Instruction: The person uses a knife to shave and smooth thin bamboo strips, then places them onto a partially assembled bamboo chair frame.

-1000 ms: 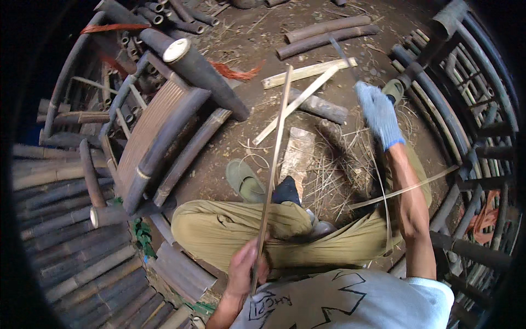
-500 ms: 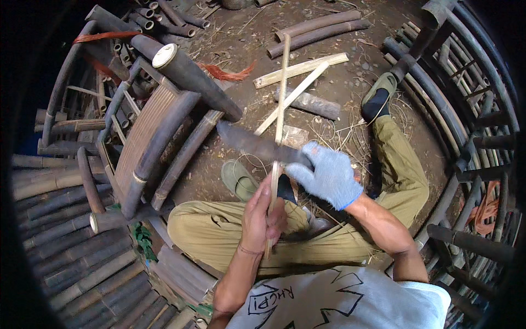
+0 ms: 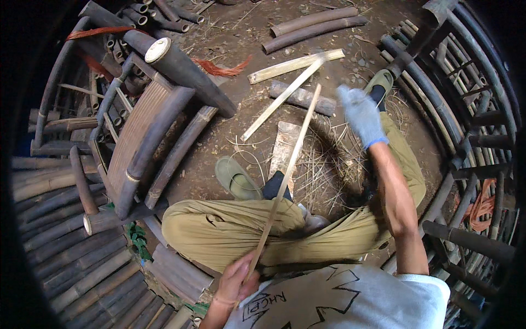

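Observation:
My bare left hand (image 3: pixel 238 278) is closed around the lower part of a long, thin bamboo strip (image 3: pixel 279 200), close to my shirt. The strip slants up and away across my lap, its far end over the ground. My right hand (image 3: pixel 362 114), in a pale blue-grey work glove, is out to the right near my raised knee. Motion smears its fingers, and no knife can be made out clearly in it. A dark blur lies over the shavings (image 3: pixel 323 170) left of that arm. Two split bamboo pieces (image 3: pixel 285 100) lie crossed beyond, by a short round log (image 3: pixel 302 98).
A bamboo chair (image 3: pixel 145 137) stands at left, beside a slatted bamboo surface (image 3: pixel 82 263). Bamboo frames (image 3: pixel 482 131) line the right side. Two curved dark bamboo pieces (image 3: pixel 315 28) lie at the back. A flat board (image 3: pixel 285 148) rests on the ground between my feet.
My right hand, which held a broad knife against the strip, has swung away up and right. My left hand has drawn back toward my body with a strip, which now slants the other way.

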### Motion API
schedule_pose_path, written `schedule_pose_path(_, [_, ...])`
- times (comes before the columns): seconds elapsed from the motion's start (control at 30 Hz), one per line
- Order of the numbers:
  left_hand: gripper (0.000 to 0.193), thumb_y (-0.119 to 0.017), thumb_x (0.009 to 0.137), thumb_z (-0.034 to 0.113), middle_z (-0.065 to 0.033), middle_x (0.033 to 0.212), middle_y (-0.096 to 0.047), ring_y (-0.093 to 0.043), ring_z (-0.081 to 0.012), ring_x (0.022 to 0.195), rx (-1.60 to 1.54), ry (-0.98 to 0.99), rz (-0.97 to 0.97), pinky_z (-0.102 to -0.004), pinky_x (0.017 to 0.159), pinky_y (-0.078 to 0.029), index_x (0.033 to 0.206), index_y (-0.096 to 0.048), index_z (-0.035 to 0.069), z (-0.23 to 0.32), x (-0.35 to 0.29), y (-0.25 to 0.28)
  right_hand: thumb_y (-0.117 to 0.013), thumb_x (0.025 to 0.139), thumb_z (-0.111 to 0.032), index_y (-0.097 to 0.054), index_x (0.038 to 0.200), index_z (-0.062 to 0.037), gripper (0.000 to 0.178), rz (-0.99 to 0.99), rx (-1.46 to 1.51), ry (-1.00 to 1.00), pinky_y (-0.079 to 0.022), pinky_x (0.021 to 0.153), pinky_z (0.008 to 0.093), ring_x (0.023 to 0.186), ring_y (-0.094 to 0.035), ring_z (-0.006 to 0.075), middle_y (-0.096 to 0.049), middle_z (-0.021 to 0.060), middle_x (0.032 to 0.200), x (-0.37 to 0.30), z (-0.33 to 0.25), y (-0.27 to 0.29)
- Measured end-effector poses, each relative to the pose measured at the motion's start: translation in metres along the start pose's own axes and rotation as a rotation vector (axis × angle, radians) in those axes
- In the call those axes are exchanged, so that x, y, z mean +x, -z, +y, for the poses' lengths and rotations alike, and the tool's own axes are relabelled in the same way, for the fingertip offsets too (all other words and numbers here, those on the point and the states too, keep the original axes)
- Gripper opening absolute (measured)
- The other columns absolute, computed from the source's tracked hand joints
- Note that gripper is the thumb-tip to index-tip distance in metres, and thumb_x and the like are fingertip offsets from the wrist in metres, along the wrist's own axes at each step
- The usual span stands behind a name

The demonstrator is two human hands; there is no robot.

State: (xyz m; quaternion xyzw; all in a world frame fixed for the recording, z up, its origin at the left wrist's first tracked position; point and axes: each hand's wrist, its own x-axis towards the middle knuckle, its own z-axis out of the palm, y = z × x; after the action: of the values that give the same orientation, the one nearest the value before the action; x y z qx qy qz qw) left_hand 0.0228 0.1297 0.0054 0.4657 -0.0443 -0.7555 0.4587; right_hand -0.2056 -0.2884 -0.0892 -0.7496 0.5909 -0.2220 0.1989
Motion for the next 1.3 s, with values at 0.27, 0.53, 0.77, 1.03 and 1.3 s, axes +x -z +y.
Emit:
schedule_pose_path(0.27, [0.043,-0.045,0.107,0.029,-0.0024,0.069,-0.055,-0.045,-0.0075,0.043,0.425,-0.388,0.231,-0.0230,0.039,-0.036,0.141,-0.050,0.003,0.044,0.091,-0.030,-0.062,0.091,-0.054,-0.070,0.099,-0.0062,0.049,-0.189,0.106,0.241,-0.053,0.070,0.0493,0.082,-0.069,0.0407,-0.070,0.0222,0.088,-0.086,-0.081,0.016])
schedule_pose_path(0.53, [0.039,-0.043,0.108,0.026,0.0001,0.061,-0.051,-0.044,-0.0070,0.043,0.503,-0.443,0.259,-0.0231,0.039,-0.036,0.135,-0.055,0.001,0.060,0.131,-0.068,-0.070,0.084,-0.054,-0.067,0.090,-0.0100,0.044,-0.242,0.124,0.367,-0.053,0.060,0.0461,0.069,-0.067,0.0376,-0.066,0.0157,0.074,-0.131,-0.092,0.003])
schedule_pose_path(0.77, [0.042,-0.044,0.108,0.021,0.0018,0.058,-0.046,-0.040,-0.0056,0.043,0.552,-0.320,0.272,-0.0230,0.039,-0.034,0.145,-0.047,0.002,0.035,0.105,-0.062,-0.065,0.088,-0.054,-0.070,0.096,-0.0080,0.047,-0.136,0.072,0.196,-0.055,0.066,0.0488,0.076,-0.070,0.0398,-0.071,0.0202,0.082,-0.094,-0.072,-0.008])
schedule_pose_path(1.03, [0.043,-0.045,0.107,0.016,0.0016,0.059,-0.048,-0.040,-0.0057,0.044,0.522,-0.198,0.155,-0.0219,0.041,-0.035,0.147,-0.044,0.002,0.022,0.050,-0.041,-0.060,0.092,-0.057,-0.069,0.104,-0.0051,0.054,0.054,-0.043,0.211,-0.055,0.069,0.0481,0.079,-0.069,0.0407,-0.071,0.0207,0.086,-0.042,-0.026,-0.009])
schedule_pose_path(1.3, [0.029,-0.050,0.104,0.014,-0.0053,0.077,-0.062,-0.061,-0.0126,0.064,0.181,-0.668,0.183,-0.0258,0.056,-0.048,0.126,-0.059,-0.001,0.020,0.042,-0.003,-0.057,0.099,-0.044,-0.066,0.090,0.0016,0.047,-0.024,0.369,0.129,-0.049,0.060,0.0373,0.068,-0.062,0.0218,-0.064,0.0193,0.075,-0.006,0.000,0.006])
